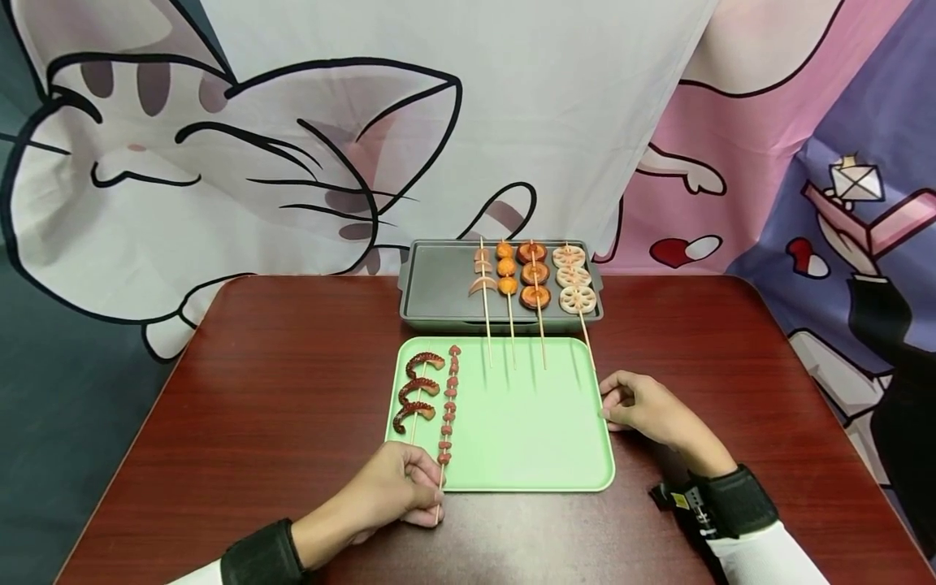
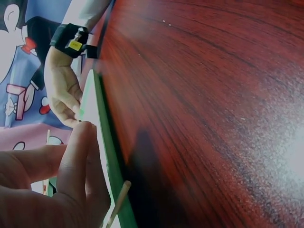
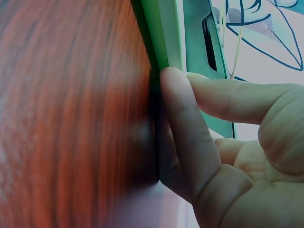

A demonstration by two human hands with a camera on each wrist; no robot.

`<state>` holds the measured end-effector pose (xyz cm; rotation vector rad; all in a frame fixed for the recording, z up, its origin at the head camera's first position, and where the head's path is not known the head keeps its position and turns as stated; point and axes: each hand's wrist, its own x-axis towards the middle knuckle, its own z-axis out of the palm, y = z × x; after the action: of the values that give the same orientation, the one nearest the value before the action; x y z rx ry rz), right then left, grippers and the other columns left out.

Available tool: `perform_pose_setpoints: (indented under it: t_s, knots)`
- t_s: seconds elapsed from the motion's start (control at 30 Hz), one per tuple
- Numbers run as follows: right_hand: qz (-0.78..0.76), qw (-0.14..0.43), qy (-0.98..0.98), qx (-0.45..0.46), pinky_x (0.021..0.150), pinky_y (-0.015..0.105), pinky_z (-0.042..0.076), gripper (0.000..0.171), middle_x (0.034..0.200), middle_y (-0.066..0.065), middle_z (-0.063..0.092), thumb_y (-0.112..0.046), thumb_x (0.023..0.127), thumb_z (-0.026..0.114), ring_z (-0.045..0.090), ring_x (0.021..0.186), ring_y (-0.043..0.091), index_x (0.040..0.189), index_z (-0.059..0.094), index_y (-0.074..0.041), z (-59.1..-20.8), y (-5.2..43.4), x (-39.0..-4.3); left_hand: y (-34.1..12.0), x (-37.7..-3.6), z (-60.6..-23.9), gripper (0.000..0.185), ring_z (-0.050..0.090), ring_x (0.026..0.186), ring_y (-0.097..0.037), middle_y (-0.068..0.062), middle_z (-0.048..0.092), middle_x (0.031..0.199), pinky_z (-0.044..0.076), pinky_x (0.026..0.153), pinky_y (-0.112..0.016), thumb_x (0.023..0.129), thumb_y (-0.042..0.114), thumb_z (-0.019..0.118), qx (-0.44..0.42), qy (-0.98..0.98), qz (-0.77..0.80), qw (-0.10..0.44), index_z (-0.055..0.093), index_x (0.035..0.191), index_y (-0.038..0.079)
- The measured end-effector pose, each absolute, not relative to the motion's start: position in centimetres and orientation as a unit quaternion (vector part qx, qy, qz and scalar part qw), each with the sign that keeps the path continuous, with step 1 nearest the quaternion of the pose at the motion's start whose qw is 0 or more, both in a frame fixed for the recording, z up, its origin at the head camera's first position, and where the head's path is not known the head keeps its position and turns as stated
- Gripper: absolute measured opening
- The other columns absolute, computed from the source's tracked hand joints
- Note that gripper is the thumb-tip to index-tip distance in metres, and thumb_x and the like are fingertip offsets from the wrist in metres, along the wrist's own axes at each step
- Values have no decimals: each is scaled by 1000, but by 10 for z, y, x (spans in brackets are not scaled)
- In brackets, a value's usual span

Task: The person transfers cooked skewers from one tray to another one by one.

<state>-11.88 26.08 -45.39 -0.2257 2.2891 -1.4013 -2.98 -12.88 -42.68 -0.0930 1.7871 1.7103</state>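
Observation:
My left hand [image 1: 409, 487] pinches the bare stick of a skewer of small reddish meat pieces [image 1: 449, 394] at the near edge of a light green tray [image 1: 530, 439]. The skewer runs away from me along the tray's left part. To its left lies a skewer of three dark red curled tentacles [image 1: 417, 388], its lower stick partly hidden by the hand. My right hand [image 1: 643, 406] holds the tray's right rim between thumb and fingers. In the right wrist view the fingertips [image 3: 173, 78] sit right at the green rim.
Behind the green tray stands a grey tray [image 1: 439, 280]. On it lie skewers of pale pink pieces [image 1: 483, 284], orange balls [image 1: 507, 266], brown mushroom-like discs [image 1: 535, 275] and lotus root slices [image 1: 574, 278], sticks overhanging the green tray. A printed cloth [image 1: 570, 106] hangs behind the wooden table [image 1: 307, 357].

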Motion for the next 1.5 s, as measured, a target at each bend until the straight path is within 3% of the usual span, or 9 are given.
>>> perform_pose_setpoints:
  t_s: [0.4, 0.77, 1.07, 1.37, 1.5]
  knots:
    - [-502, 221, 832, -83, 69, 26, 64, 28, 93, 14, 64, 4, 95, 65, 65, 80, 15, 120, 58, 14, -455, 262, -120, -127, -30, -429, 17, 71, 60, -17, -12, 66, 75, 67, 61, -35, 85, -12, 69, -31, 703, 632, 325, 59, 99, -13]
    - [-495, 222, 837, -71, 71, 26, 64, 26, 91, 13, 63, 3, 94, 65, 66, 80, 16, 118, 58, 12, -458, 262, -121, -129, -34, -433, 14, 70, 51, -17, -15, 69, 68, 65, 52, -37, 83, -8, 74, 5, 756, 573, 317, 63, 91, -8]
    - [-499, 225, 834, -69, 70, 26, 64, 28, 92, 13, 63, 3, 94, 65, 65, 80, 16, 119, 58, 13, -457, 261, -120, -128, -35, -433, 24, 70, 51, -17, -14, 69, 67, 65, 51, -35, 82, -5, 77, 13, 781, 548, 299, 60, 99, -9]
    - [-497, 225, 835, -68, 70, 26, 64, 28, 92, 13, 62, 3, 94, 66, 65, 79, 16, 118, 58, 13, -456, 262, -121, -133, -39, -427, 10, 70, 53, -19, -13, 69, 67, 65, 53, -39, 91, -2, 68, 6, 771, 570, 283, 63, 95, -9]
    - [-496, 224, 836, -69, 70, 26, 64, 28, 91, 13, 63, 2, 94, 66, 65, 79, 16, 119, 58, 13, -456, 262, -121, -136, -46, -420, 14, 71, 55, -20, -12, 70, 68, 66, 54, -39, 95, 2, 66, 3, 778, 569, 266, 66, 100, -10]
